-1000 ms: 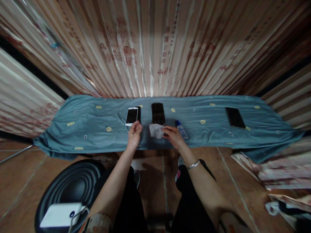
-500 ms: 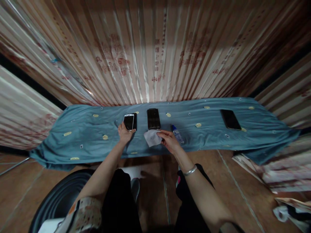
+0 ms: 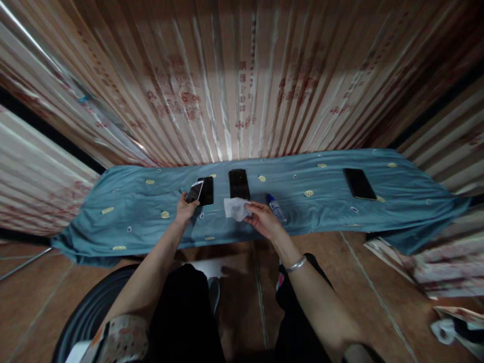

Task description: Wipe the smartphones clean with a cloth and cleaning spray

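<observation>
Your left grip [image 3: 185, 207] is closed around the near end of a white-edged phone [image 3: 194, 191], which is tilted up off the blue cloth [image 3: 128, 206] that covers the worktop. Your right grip [image 3: 260, 219] pinches one edge of a white wipe [image 3: 234, 207] between thumb and fingertips; the rest of the wipe hangs loose, just above the cloth.

So both things are in hand but apart: the wipe is to the right of the raised phone and does not touch it. Judging by that, the pickup is done and no wiping of this phone has begun.

Just to the right of the lifted phone, a black phone [image 3: 206, 191] lies flat. Further right, a second dark phone [image 3: 239, 184] lies flat too, just beyond the wipe. A small spray bottle [image 3: 276, 208] with a blue cap lies on its side near your right hand. Well to the right, apart from the rest, a third dark phone [image 3: 359, 184] lies on the cloth.

Whether any of the flat phones has been cleaned cannot be told; their screens all look equally dark. As far as the layout shows, three phones lie untouched by your hands and one is lifted, so I would judge most of the work is left.
</observation>
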The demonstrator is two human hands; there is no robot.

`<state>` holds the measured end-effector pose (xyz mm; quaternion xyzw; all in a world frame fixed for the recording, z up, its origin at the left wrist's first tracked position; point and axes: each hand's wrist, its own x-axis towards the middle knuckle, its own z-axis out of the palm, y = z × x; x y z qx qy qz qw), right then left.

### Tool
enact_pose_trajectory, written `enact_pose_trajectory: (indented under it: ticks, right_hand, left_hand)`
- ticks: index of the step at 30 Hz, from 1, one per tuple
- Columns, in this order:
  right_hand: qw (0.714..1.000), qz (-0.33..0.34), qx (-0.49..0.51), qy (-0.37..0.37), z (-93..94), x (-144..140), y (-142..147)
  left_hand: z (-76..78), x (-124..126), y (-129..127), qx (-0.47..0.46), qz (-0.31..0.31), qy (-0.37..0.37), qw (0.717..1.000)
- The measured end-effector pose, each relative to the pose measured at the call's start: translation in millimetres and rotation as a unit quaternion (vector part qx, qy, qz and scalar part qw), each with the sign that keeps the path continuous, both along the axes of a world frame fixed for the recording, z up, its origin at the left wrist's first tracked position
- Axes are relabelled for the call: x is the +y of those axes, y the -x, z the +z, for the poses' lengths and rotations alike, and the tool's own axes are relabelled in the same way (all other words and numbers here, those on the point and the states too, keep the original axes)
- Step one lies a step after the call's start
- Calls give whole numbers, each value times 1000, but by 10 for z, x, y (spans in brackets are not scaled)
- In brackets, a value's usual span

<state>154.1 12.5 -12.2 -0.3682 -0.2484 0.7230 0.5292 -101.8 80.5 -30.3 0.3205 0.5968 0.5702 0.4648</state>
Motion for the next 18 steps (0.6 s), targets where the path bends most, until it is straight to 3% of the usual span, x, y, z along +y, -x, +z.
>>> enact_pose_trajectory:
  ticks: [2,5,10,14,18]
  right_hand:
    - [1000,-2,12,7,-9,-1,17]
    - [1000,-7,15,10,-23,0,56]
    - [998,-56,-1,-21,-14,19,119]
    - [988,-141,-42,-48,-32,78,92]
    - [963,-194,-166,-83,-68,119,-14]
  left_hand:
    - [106,-130,-25,3,71,45,996]
    - [302,-413,-111,-78,78,39,993]
    - [560,-869,-450,-276,-100,37,955]
    - [557,-1016,-754,-364,-104,67,923]
    - [452,-1055,-906,-412,-116,89,899]
